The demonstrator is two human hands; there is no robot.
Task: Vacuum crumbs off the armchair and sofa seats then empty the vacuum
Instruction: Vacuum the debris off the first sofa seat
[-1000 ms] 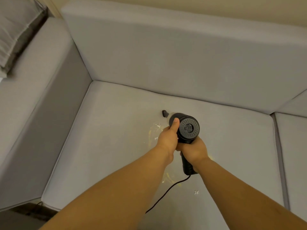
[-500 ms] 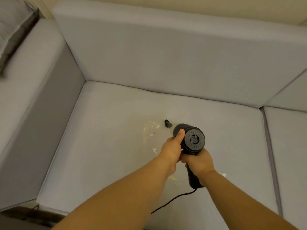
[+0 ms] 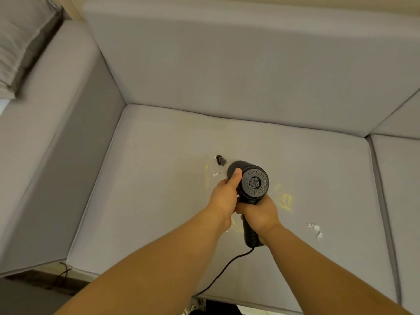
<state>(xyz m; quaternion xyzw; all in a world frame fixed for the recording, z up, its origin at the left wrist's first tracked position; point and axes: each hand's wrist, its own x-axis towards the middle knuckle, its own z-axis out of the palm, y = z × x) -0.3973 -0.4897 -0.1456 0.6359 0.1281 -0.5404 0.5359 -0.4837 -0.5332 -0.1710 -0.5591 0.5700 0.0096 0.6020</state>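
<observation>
A black handheld vacuum (image 3: 253, 184) points away from me over the grey sofa seat cushion (image 3: 159, 201). Its small nozzle (image 3: 220, 159) touches the cushion beside white crumbs (image 3: 216, 174). My right hand (image 3: 259, 212) grips the vacuum's handle from below. My left hand (image 3: 223, 196) holds the body, thumb lying along its left side. More white crumbs (image 3: 314, 229) lie to the right, near a yellowish smear (image 3: 286, 202). The black cord (image 3: 225, 270) runs from the handle down over the front edge of the seat.
The sofa backrest (image 3: 250, 76) rises behind the seat and a padded armrest (image 3: 45, 137) stands at the left. A second seat cushion (image 3: 400, 201) adjoins on the right. A grey pillow (image 3: 18, 42) lies at the top left. Dark floor (image 3: 34, 296) shows at the lower left.
Both hands pushed the vacuum forward, so the nozzle now sits at the far end of the crumb patch. Fewer loose white crumbs show left of the nozzle than half a second ago.
</observation>
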